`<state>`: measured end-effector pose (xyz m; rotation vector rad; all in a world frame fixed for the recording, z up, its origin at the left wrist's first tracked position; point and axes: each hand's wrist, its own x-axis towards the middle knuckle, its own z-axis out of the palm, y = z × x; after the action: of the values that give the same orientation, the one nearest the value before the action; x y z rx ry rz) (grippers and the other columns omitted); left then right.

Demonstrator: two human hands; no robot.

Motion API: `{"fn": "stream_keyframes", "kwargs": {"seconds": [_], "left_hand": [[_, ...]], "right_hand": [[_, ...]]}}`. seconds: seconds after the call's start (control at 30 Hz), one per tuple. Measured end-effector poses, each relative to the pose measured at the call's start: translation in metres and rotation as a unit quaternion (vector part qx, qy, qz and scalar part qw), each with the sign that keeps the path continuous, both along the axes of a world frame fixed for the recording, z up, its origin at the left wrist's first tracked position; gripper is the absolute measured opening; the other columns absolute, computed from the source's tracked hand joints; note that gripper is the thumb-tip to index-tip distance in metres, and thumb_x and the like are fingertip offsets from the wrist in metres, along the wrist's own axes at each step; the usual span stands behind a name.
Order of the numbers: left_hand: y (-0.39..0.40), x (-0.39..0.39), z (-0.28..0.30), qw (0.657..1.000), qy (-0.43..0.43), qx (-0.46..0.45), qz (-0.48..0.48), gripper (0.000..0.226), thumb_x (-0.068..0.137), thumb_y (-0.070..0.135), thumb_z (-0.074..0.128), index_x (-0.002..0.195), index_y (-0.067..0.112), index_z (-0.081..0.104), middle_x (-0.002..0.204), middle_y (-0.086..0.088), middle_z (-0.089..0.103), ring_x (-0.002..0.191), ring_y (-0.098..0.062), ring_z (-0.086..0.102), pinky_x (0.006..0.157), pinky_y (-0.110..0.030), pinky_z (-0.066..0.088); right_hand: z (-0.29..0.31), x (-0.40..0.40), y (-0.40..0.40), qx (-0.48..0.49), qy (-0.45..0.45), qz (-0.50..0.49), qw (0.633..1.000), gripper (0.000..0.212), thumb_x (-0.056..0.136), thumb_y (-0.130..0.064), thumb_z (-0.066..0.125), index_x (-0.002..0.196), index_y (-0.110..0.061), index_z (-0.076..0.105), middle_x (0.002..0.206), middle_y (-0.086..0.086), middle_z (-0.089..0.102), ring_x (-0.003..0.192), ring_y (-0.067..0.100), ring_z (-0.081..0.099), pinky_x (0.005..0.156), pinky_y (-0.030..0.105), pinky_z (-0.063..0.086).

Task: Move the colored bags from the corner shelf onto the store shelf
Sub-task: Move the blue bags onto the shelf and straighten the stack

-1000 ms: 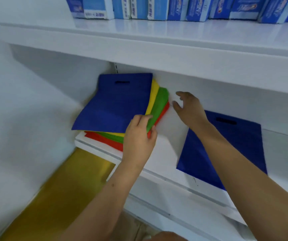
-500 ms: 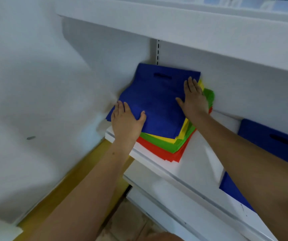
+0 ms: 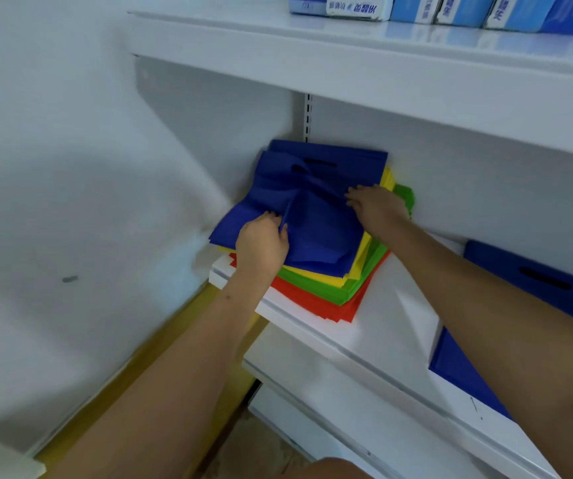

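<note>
From the head view we see the bag stack point(image 3: 319, 285) in the shelf point(image 3: 375, 326) corner, blue on top, then yellow, green, red. Our left hand point(image 3: 262, 243) pinches a fold of the top blue bag point(image 3: 316, 216); our right hand point(image 3: 376, 205) grips its rumpled cloth. Another blue bag point(image 3: 533, 274) lies further right.

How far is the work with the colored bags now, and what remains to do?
Done: one blue bag already lies on the shelf to the right. In hand: the left hand and right hand gather the top blue bag of the corner stack, bunching its fabric. Left: more blue bags beneath, then the yellow bags, green bags and red bags.
</note>
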<state>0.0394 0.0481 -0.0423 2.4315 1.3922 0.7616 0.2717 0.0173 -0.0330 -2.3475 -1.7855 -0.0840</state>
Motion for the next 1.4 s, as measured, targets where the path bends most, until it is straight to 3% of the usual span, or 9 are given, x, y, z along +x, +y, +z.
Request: {"fn": "stream_keyframes", "kwargs": {"seconds": [0.17,0.37,0.47,0.57,0.73,0.97,1.1,1.23,1.4], "left_hand": [[-0.052,0.028,0.017,0.993,-0.105,-0.045,-0.02,0.048,0.096,0.002,0.043,0.143,-0.004,0.046,0.153,-0.018,0.041,0.137,-0.033,0.043,0.116,-0.036,0.032],[-0.136,0.086,0.046,0.975,-0.16,-0.112,-0.107,0.05,0.091,-0.01,0.037,0.141,-0.011,0.041,0.157,-0.021,0.032,0.127,-0.036,0.045,0.101,-0.024,0.036],[-0.171,0.111,0.043,0.963,-0.145,-0.156,-0.168,0.041,0.089,-0.011,0.037,0.127,-0.015,0.051,0.143,-0.031,0.043,0.129,-0.046,0.043,0.108,-0.045,0.038],[-0.21,0.133,0.033,0.953,-0.104,-0.198,-0.203,0.039,0.093,-0.006,0.042,0.131,-0.012,0.05,0.15,-0.033,0.033,0.134,-0.046,0.04,0.109,-0.043,0.038],[-0.247,0.156,-0.003,0.945,0.142,-0.163,-0.247,0.082,0.096,0.043,0.055,0.159,0.021,0.007,0.165,-0.014,-0.01,0.151,-0.04,0.0,0.121,-0.057,0.01],[-0.251,0.147,-0.023,0.88,0.302,-0.187,-0.314,0.114,0.075,0.073,0.066,0.156,0.039,-0.006,0.158,-0.007,-0.035,0.146,-0.043,-0.023,0.119,-0.061,-0.004],[-0.246,0.141,-0.025,0.889,0.24,-0.193,-0.339,0.115,0.072,0.058,0.077,0.157,0.035,0.003,0.161,0.0,-0.025,0.149,-0.033,-0.002,0.122,-0.05,0.018],[-0.242,0.144,-0.024,0.899,0.197,-0.205,-0.332,0.108,0.075,0.049,0.082,0.157,0.031,0.014,0.163,0.0,-0.012,0.149,-0.026,0.008,0.12,-0.04,0.026],[-0.236,0.142,-0.022,0.89,0.222,-0.209,-0.339,0.112,0.074,0.053,0.08,0.158,0.033,0.009,0.164,0.0,-0.014,0.151,-0.025,0.001,0.122,-0.043,0.02]], "right_hand": [[0.012,0.017,-0.063,0.078,0.07,-0.082,0.991,0.036,0.104,-0.033,0.034,0.131,-0.026,0.057,0.128,0.011,0.06,0.112,0.034,0.057,0.09,0.037,0.047],[0.028,0.074,-0.158,0.098,0.141,-0.149,0.974,0.034,0.1,-0.028,0.037,0.095,-0.014,0.068,0.087,0.005,0.068,0.077,0.023,0.06,0.07,0.036,0.053],[0.039,0.098,-0.213,0.084,0.139,-0.162,0.973,0.032,0.098,-0.024,0.04,0.098,-0.015,0.072,0.089,0.006,0.069,0.08,0.022,0.061,0.077,0.041,0.055],[0.037,0.122,-0.263,0.068,0.123,-0.18,0.974,0.031,0.099,-0.019,0.043,0.108,-0.016,0.073,0.098,0.009,0.07,0.087,0.023,0.062,0.082,0.041,0.054],[0.004,0.169,-0.324,0.004,0.119,-0.255,0.96,0.03,0.096,-0.02,0.053,0.122,-0.013,0.066,0.12,0.014,0.065,0.106,0.029,0.06,0.092,0.037,0.05],[-0.053,0.187,-0.346,-0.11,0.129,-0.247,0.954,0.057,0.102,-0.032,0.044,0.153,-0.014,0.024,0.162,0.005,0.013,0.147,0.025,0.019,0.118,0.037,0.021],[-0.05,0.195,-0.346,-0.118,0.118,-0.298,0.94,0.052,0.101,-0.031,0.047,0.148,-0.014,0.034,0.158,0.009,0.022,0.137,0.031,0.034,0.107,0.042,0.038],[-0.042,0.194,-0.342,-0.075,0.172,-0.36,0.914,0.024,0.093,-0.018,0.052,0.112,-0.005,0.056,0.116,0.017,0.059,0.091,0.027,0.055,0.071,0.032,0.045],[-0.029,0.181,-0.32,-0.144,0.155,-0.394,0.894,0.041,0.097,-0.034,0.046,0.12,-0.002,0.055,0.099,0.012,0.059,0.09,0.026,0.056,0.072,0.03,0.044]]}}
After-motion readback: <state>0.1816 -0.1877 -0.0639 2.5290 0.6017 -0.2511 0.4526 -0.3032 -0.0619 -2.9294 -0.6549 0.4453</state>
